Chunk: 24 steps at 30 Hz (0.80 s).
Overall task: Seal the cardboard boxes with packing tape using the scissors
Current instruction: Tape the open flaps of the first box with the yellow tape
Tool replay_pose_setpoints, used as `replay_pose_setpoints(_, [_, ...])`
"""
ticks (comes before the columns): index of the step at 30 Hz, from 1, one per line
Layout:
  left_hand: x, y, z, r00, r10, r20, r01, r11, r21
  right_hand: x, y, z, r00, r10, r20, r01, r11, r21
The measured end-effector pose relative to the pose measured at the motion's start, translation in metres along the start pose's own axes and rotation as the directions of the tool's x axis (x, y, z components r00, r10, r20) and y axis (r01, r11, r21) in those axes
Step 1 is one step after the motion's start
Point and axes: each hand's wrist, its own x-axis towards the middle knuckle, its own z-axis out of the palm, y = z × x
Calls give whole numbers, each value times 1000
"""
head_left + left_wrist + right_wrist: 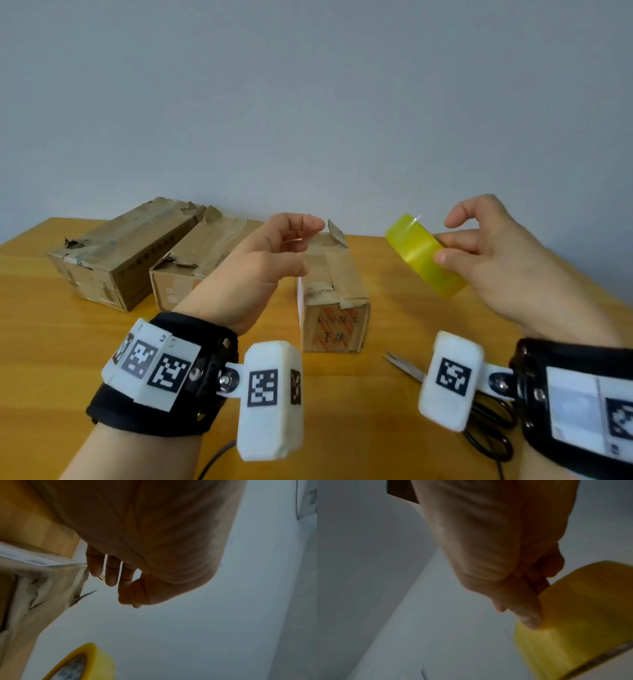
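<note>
Wooden table (376, 428) below; right hand (496, 260) pinches yellow tape roll (423, 257).

Three boxes (334, 291) lie on the table (342, 428), scissors (407, 368) right.

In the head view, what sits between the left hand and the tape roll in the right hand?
Nothing is held between them. In the head view, behind the gap between left hand and tape roll, the box marked #1 stands on the table.

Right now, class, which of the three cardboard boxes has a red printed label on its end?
The box on the right, standing apart between the two hands; the other two boxes lie side by side on the left.
</note>
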Motion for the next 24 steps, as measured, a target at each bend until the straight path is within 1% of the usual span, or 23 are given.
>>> replay_pose_setpoints(2, [-2, 4, 2, 998, 61, 34, -62, 998, 26, -8, -15, 1, 995, -101, 21, 101, 995, -9])
replay_pose_setpoints(5, [-6, 11, 5, 991, 129, 47, -132, 989, 60, -18, -34, 4, 977, -208, 51, 210, 977, -35])
replay_pose_setpoints(9, [-9, 17, 10, 981, 186, 63, -192, 977, 97, -30, -51, 9, 957, -271, 105, 278, 958, -67])
replay_pose_setpoints(11, [-8, 18, 10, 978, 195, 73, -201, 975, 92, -34, -57, 12, 943, -302, 142, 317, 943, -99])
replay_pose_setpoints(15, [-6, 16, 8, 973, 218, 71, -224, 972, 77, -37, -62, 13, 926, -336, 170, 361, 921, -144])
replay_pose_setpoints(20, [-6, 17, 6, 956, 291, 28, -292, 953, 76, -37, -63, 12, 926, -343, 155, 366, 917, -160])
replay_pose_setpoints(24, [-6, 17, 5, 950, 311, 6, -311, 949, 48, -37, -63, 12, 921, -348, 175, 375, 912, -164])
